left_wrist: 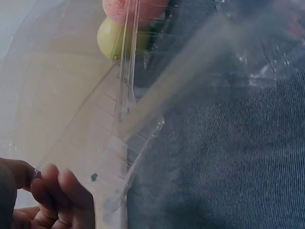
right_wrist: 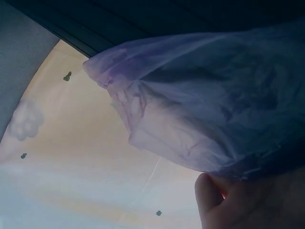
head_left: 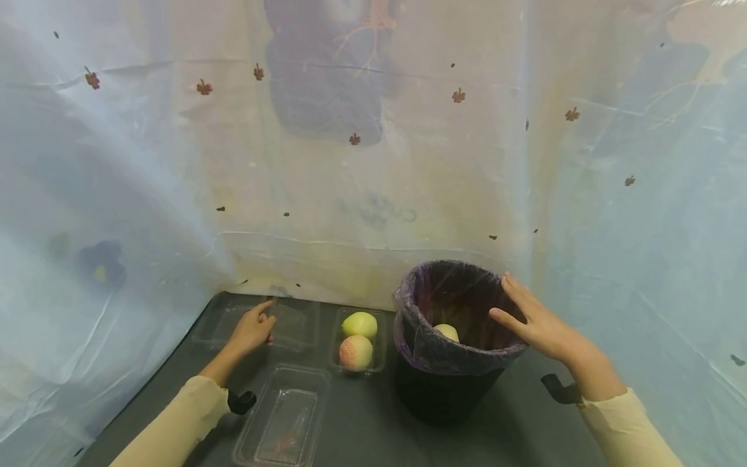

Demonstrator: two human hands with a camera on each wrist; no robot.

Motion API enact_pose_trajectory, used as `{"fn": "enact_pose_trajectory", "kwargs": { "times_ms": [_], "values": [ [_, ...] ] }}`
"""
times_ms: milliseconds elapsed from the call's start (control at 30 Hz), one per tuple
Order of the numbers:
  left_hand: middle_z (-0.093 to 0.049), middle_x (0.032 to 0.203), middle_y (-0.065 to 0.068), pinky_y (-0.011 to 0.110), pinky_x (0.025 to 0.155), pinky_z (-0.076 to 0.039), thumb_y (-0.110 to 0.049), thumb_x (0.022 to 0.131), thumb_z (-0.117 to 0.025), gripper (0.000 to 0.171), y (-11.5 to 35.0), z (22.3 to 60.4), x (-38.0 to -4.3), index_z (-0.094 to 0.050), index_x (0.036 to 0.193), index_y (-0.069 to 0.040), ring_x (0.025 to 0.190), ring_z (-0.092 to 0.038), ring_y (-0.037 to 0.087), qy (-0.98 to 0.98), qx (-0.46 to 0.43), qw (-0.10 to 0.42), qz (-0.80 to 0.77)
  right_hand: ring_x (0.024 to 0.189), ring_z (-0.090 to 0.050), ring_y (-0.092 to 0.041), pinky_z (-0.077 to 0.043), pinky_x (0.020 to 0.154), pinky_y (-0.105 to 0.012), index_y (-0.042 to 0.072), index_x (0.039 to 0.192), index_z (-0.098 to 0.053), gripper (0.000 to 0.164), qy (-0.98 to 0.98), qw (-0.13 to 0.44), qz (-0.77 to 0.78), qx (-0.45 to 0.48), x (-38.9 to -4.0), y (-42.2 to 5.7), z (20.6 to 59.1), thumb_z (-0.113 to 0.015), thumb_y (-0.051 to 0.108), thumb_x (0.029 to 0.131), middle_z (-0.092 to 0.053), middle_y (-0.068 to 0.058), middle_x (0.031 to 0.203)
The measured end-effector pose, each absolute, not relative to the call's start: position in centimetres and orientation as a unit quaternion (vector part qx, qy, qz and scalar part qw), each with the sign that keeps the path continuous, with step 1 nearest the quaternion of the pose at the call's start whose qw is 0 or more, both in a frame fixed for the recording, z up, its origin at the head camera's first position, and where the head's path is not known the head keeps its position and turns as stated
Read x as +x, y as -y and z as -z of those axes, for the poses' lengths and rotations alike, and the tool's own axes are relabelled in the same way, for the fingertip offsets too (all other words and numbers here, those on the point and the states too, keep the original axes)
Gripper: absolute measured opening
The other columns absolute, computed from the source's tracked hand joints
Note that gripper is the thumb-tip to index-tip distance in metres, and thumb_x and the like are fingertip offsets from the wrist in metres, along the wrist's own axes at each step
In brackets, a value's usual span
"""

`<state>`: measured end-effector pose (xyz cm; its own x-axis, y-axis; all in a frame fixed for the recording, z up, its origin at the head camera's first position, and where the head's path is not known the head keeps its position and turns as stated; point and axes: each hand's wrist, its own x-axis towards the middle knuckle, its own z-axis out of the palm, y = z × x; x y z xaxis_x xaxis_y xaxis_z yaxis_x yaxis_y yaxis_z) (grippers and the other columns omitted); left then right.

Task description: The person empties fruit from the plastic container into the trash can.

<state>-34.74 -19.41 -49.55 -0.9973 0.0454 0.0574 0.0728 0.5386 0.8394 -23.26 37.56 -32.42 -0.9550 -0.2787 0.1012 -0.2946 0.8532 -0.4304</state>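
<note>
At the back left, my left hand point(head_left: 253, 329) reaches over a clear plastic container point(head_left: 297, 327). Its thumb and fingertips point(left_wrist: 52, 183) pinch the thin clear edge in the left wrist view. A yellow-green lemon point(head_left: 359, 325) and a pink-and-yellow peach point(head_left: 356, 353) lie in a small clear tray point(head_left: 382, 350) to the right. My right hand point(head_left: 539, 327) rests at the right rim of a black bin point(head_left: 446, 392), fingers fairly straight. A translucent purple bag point(head_left: 417, 324) lines the bin and folds over its rim. One pale round fruit point(head_left: 447, 333) shows inside, partly hidden by the rim.
Another clear plastic tray point(head_left: 286, 415) lies at the front left of the dark tabletop point(head_left: 362, 421). Patterned plastic sheeting point(head_left: 373, 194) closes in the back and both sides, close behind the containers and bin.
</note>
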Motion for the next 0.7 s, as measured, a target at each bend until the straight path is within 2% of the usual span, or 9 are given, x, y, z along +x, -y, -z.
{"fn": "enact_pose_trajectory", "kwargs": {
  "times_ms": [167, 267, 367, 433, 500, 667, 700],
  "values": [
    [-0.060, 0.067, 0.005, 0.034, 0.059, -0.048, -0.011, 0.107, -0.053, 0.061, 19.9, 49.4, -34.8, -0.034, 0.160, 0.014, 0.055, -0.056, 0.017, 0.905, -0.046, 0.016, 0.423, 0.162, 0.001, -0.051, -0.009, 0.118, -0.082, 0.008, 0.173, -0.007, 0.090, 0.963, 0.022, -0.222, 0.150, -23.2, -37.6, 32.4, -0.055, 0.050, 0.110, 0.002, -0.017, 0.179],
    [-0.065, 0.077, 0.008, 0.037, 0.058, -0.044, -0.017, 0.107, -0.056, 0.061, 20.4, 49.3, -34.8, -0.038, 0.159, 0.011, 0.058, -0.052, 0.020, 0.929, -0.037, 0.013, 0.367, 0.162, 0.001, -0.052, -0.009, 0.118, -0.082, 0.007, 0.173, -0.008, 0.090, 0.963, 0.022, -0.223, 0.151, -23.1, -37.6, 32.3, -0.055, 0.050, 0.110, 0.002, -0.017, 0.179],
    [-0.072, 0.111, 0.025, 0.054, 0.069, -0.054, -0.024, 0.107, -0.057, 0.062, 20.8, 49.3, -34.7, -0.042, 0.160, 0.004, 0.079, -0.068, 0.037, 0.947, -0.018, 0.001, 0.319, 0.162, 0.002, -0.052, -0.008, 0.118, -0.082, 0.008, 0.173, -0.007, 0.089, 0.962, 0.021, -0.227, 0.149, -23.1, -37.6, 32.3, -0.054, 0.050, 0.110, 0.002, -0.017, 0.180],
    [-0.066, 0.132, 0.031, 0.066, 0.078, -0.055, -0.026, 0.107, -0.058, 0.062, 21.0, 49.2, -34.5, -0.043, 0.160, 0.001, 0.096, -0.069, 0.047, 0.956, -0.010, -0.004, 0.293, 0.162, 0.001, -0.051, -0.009, 0.118, -0.082, 0.009, 0.173, -0.006, 0.089, 0.962, 0.022, -0.227, 0.150, -23.1, -37.6, 32.3, -0.054, 0.050, 0.110, 0.003, -0.017, 0.180],
    [-0.059, 0.144, 0.034, 0.074, 0.085, -0.052, -0.028, 0.107, -0.058, 0.061, 21.1, 49.2, -34.4, -0.045, 0.159, 0.001, 0.107, -0.068, 0.053, 0.962, -0.008, -0.005, 0.272, 0.162, 0.001, -0.051, -0.009, 0.118, -0.082, 0.009, 0.173, -0.006, 0.088, 0.962, 0.022, -0.226, 0.151, -23.1, -37.6, 32.4, -0.053, 0.050, 0.110, 0.003, -0.016, 0.180],
    [-0.068, 0.131, 0.033, 0.065, 0.076, -0.055, -0.029, 0.105, -0.061, 0.061, 21.3, 49.8, -34.4, -0.049, 0.156, 0.002, 0.086, -0.070, 0.040, 0.971, -0.009, 0.005, 0.240, 0.162, 0.000, -0.051, -0.010, 0.119, -0.081, 0.006, 0.173, -0.009, 0.088, 0.962, 0.027, -0.223, 0.154, -23.3, -37.7, 32.5, -0.053, 0.049, 0.111, 0.001, -0.017, 0.180],
    [-0.067, 0.131, 0.033, 0.066, 0.077, -0.055, -0.028, 0.105, -0.061, 0.060, 21.3, 49.9, -34.4, -0.050, 0.155, 0.002, 0.087, -0.071, 0.041, 0.972, -0.008, 0.008, 0.234, 0.162, 0.000, -0.051, -0.010, 0.119, -0.081, 0.005, 0.173, -0.010, 0.088, 0.962, 0.028, -0.222, 0.154, -23.3, -37.8, 32.6, -0.054, 0.049, 0.111, 0.001, -0.017, 0.179]
  ]
}}
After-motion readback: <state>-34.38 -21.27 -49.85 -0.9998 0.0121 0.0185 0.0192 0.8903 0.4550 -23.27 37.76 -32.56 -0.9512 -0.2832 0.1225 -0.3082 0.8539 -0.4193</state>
